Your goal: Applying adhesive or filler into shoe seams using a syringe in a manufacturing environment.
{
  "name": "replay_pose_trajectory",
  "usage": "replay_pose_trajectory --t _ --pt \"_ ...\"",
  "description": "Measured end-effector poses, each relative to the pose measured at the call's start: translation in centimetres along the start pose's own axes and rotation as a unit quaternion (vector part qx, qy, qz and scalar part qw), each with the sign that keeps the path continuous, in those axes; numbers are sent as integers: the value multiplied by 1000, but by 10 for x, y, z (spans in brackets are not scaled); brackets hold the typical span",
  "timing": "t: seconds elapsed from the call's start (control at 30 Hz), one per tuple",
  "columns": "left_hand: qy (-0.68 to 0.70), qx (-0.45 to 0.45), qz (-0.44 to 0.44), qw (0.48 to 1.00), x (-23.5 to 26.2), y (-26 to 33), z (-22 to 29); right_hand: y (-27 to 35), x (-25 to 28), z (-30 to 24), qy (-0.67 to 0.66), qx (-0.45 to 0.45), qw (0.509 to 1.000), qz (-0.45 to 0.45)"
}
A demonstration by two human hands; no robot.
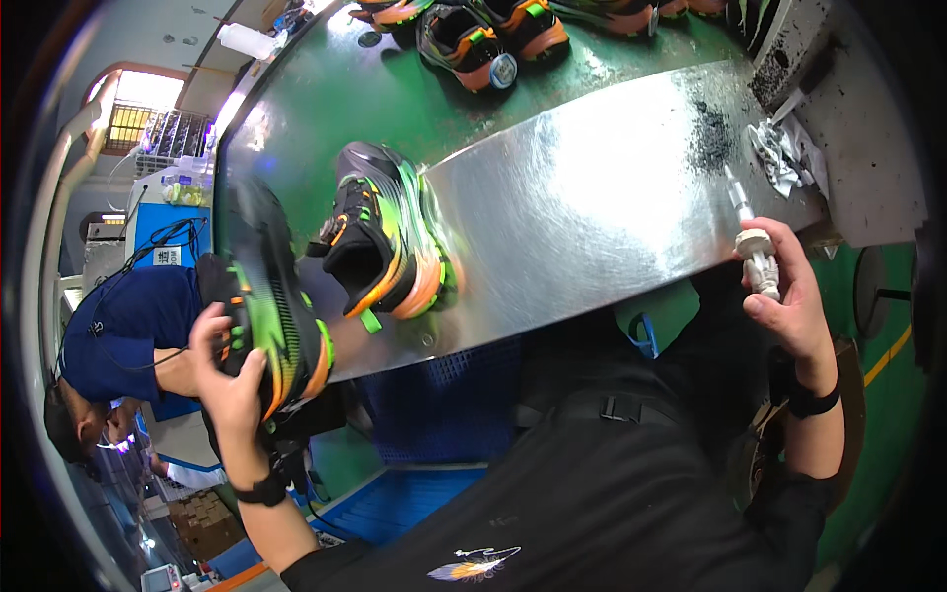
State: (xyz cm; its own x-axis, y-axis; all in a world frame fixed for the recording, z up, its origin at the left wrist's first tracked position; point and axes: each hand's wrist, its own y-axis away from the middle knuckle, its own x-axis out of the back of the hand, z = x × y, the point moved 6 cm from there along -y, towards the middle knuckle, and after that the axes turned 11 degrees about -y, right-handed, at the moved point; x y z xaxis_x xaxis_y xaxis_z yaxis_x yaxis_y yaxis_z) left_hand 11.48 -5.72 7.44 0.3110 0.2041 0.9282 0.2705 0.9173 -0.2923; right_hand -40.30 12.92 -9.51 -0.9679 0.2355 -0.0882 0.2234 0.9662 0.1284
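the green counter (326,99) runs from the lower left toward the upper right, and one wide shiny metal sheet (592,207) lies across it. at least four more shoes (488,39) in black, orange and green sit in a row at the far end; some are cut off by the rim. one shoe of the same colours (385,237) lies on its side on the counter, touching the left edge of the metal sheet. a second shoe (276,316) is held up off the counter at the near left edge, sole turned toward the camera, with the fingers of the left hand (222,370) wrapped around its heel end. the right hand (789,296) is at the near right edge of the sheet, its fingers closed around one small white plastic bottle (758,259) with a thin nozzle pointing up. near it, one crumpled white rag (779,153) lies beside a patch of black grit (712,133). at the far left, another person in a blue shirt (123,326) bends over. behind them stands a blue box (163,232) with a small white rectangular label on its front, and one clear bottle (247,39) lies near the counter's far left rim.
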Motion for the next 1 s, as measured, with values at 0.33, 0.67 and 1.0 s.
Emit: replay_pose_trajectory --t 0.33,0.67,1.0 --pt "-20 -480 8 877 -63 13 255 6 36 2 -96 46 994 38" --pt "-54 -473 -46 878 -159 26 232 8 43 17 -117 -16 993 -27" --pt "-46 -471 -81 877 -165 22 225 35 29 2 -309 106 942 -71"
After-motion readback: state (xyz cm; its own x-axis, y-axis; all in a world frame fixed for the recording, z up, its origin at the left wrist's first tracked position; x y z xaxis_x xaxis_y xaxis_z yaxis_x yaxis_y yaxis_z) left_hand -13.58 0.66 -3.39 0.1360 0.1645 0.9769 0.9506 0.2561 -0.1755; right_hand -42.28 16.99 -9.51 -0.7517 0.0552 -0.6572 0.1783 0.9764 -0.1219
